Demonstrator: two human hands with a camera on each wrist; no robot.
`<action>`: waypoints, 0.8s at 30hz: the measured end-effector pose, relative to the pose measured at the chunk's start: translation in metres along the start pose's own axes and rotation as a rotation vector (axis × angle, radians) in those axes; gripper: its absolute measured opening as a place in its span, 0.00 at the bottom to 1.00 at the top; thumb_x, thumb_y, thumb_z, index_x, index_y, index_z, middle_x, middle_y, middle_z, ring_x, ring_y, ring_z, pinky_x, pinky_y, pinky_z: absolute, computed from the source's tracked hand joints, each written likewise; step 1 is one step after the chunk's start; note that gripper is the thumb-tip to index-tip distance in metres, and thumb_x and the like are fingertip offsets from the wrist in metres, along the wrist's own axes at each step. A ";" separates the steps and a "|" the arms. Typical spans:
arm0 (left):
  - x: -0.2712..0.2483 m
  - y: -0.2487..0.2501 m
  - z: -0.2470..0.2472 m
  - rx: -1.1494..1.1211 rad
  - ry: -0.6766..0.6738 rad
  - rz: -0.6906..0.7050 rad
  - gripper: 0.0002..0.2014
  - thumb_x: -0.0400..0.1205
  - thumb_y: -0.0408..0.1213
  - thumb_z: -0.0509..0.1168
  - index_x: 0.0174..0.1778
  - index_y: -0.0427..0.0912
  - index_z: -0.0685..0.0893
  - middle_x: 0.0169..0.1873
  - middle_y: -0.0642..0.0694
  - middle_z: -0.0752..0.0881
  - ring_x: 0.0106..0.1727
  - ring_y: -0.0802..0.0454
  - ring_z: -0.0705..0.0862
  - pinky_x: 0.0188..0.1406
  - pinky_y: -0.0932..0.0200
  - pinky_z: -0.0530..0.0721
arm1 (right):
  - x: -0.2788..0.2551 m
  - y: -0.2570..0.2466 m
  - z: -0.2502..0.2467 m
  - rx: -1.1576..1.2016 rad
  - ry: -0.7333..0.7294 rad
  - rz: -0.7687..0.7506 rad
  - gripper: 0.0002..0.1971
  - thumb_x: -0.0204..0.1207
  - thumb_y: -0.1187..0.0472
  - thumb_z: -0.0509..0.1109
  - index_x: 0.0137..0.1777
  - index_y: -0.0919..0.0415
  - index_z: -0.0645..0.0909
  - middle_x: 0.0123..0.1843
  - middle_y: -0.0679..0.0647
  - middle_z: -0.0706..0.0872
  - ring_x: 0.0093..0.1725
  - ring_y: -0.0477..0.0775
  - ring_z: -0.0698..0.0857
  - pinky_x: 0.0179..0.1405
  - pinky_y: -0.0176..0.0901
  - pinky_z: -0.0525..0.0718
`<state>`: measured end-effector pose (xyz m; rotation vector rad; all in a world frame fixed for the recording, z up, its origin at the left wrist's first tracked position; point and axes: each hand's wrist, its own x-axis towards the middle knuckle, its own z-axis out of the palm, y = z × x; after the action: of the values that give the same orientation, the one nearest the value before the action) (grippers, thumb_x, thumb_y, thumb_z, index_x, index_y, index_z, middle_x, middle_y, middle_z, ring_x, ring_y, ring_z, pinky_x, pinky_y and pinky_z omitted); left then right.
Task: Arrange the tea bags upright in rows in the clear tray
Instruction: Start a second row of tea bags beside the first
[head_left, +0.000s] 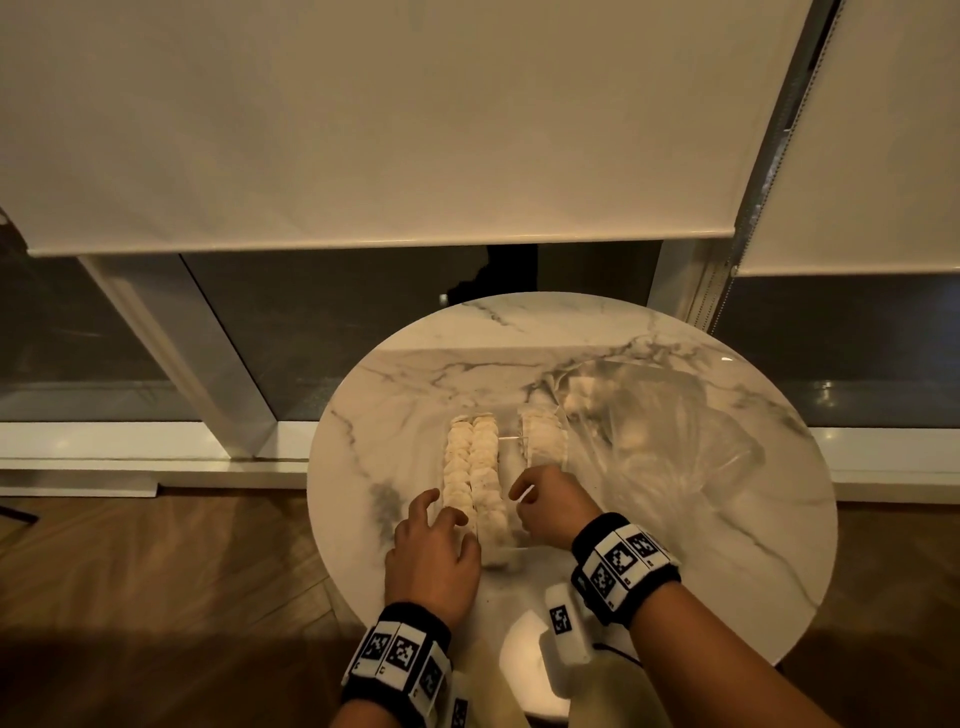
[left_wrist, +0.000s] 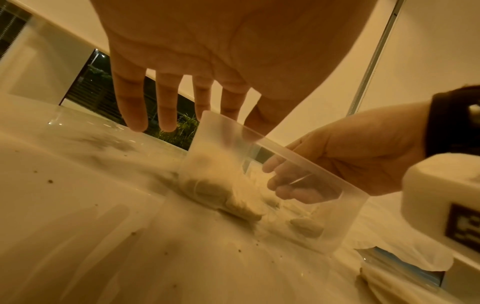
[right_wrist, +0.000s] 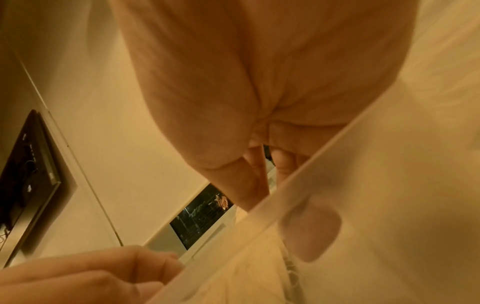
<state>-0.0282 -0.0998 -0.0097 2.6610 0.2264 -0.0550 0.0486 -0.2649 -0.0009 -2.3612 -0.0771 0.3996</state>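
Round marble table (head_left: 649, 519) sits by a window w/ roller blinds (head_left: 363, 119) mostly down, dark glass below, wood floor (head_left: 156, 597) underneath. Lighting is dim and warm.

Clear tray (head_left: 511, 441) stands mid-table, close to the person. Two full rows of tea bags (head_left: 475, 478) run upright along its left side, packed tight front to back. A third, shorter row (head_left: 543, 434) fills only the far part of the right side; the near stretch of that lane looks empty. Judged approx two-thirds done: third row needs finishing, maybe more bags to come from the clear plastic bag (head_left: 675, 431) lying crumpled to the right of the tray, a few pale bags visible inside.

Left hand (head_left: 434, 551) hovers w/ fingers spread and relaxed at the tray's near-left corner, fingertips just at the rim, holding nothing. Right hand (head_left: 550, 506) has its fingers dipped inside the tray's near-right end, curled; the left wrist view shows them through the wall, but whether they pinch a bag can't be told.
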 end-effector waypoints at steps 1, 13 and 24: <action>0.000 0.000 0.000 0.011 0.000 -0.002 0.16 0.85 0.50 0.57 0.66 0.55 0.81 0.82 0.54 0.60 0.77 0.48 0.68 0.72 0.46 0.74 | -0.002 0.001 0.000 -0.010 -0.011 -0.007 0.11 0.77 0.68 0.67 0.54 0.55 0.87 0.45 0.51 0.87 0.46 0.51 0.88 0.43 0.38 0.86; -0.011 0.013 0.002 0.184 -0.086 0.006 0.19 0.85 0.60 0.50 0.62 0.67 0.84 0.84 0.47 0.52 0.82 0.36 0.55 0.77 0.37 0.62 | -0.019 0.008 -0.018 0.128 0.064 -0.164 0.11 0.83 0.64 0.64 0.58 0.51 0.86 0.53 0.50 0.90 0.50 0.48 0.88 0.50 0.41 0.87; -0.008 0.021 0.007 0.317 -0.100 -0.051 0.23 0.84 0.61 0.46 0.59 0.66 0.87 0.86 0.48 0.49 0.81 0.30 0.49 0.77 0.32 0.57 | -0.053 0.066 -0.086 0.088 0.206 0.044 0.10 0.77 0.66 0.69 0.44 0.50 0.87 0.43 0.45 0.87 0.42 0.44 0.85 0.37 0.31 0.77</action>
<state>-0.0321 -0.1229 -0.0056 2.9564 0.2716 -0.2601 0.0209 -0.3789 0.0276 -2.3064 0.0876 0.1758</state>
